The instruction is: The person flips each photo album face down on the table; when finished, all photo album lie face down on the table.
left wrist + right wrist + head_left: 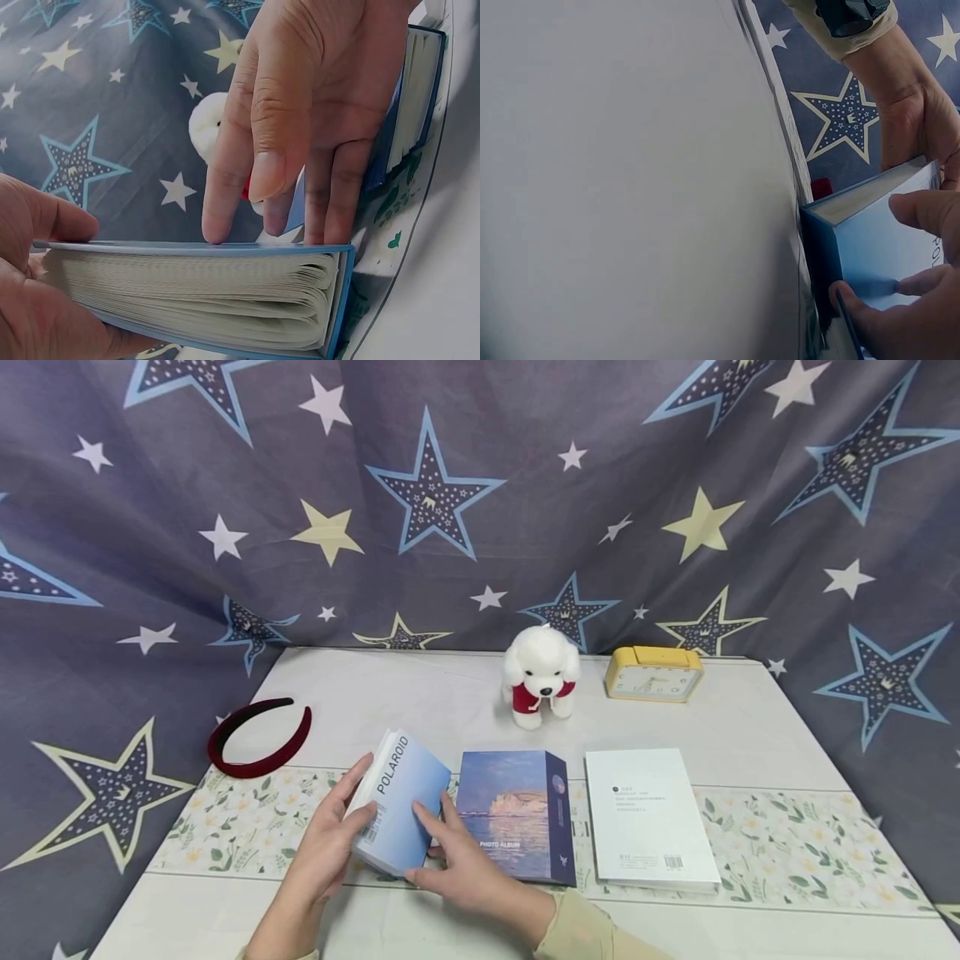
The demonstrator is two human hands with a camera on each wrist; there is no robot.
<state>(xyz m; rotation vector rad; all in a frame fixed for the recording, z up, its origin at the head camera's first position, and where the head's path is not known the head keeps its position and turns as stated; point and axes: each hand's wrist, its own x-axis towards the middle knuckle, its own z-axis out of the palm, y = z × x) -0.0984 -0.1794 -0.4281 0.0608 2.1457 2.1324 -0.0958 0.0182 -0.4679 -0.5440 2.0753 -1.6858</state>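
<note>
A light-blue photo album marked POLAROID (420, 781) is held tilted above the table, left of the middle. My left hand (322, 847) grips its left side, thumb on the cover and the other fingers behind. With its fingers extended, my right hand (468, 872) touches the cover and the spine side. The left wrist view shows the closed album's page edges (202, 289), with the right hand's fingertips (217, 229) against the cover. Immediately right lies a dark-blue photo album (498, 802) with a seaside cliff picture, partly covered by the right hand.
A white book (641, 818) lies at the right, beside the dark-blue album. Behind them stand a white plush dog (543, 672) in red and a yellow alarm clock (654, 675). A dark-red headband (258, 768) lies at the left. A star-patterned cloth (450, 585) hangs behind the table.
</note>
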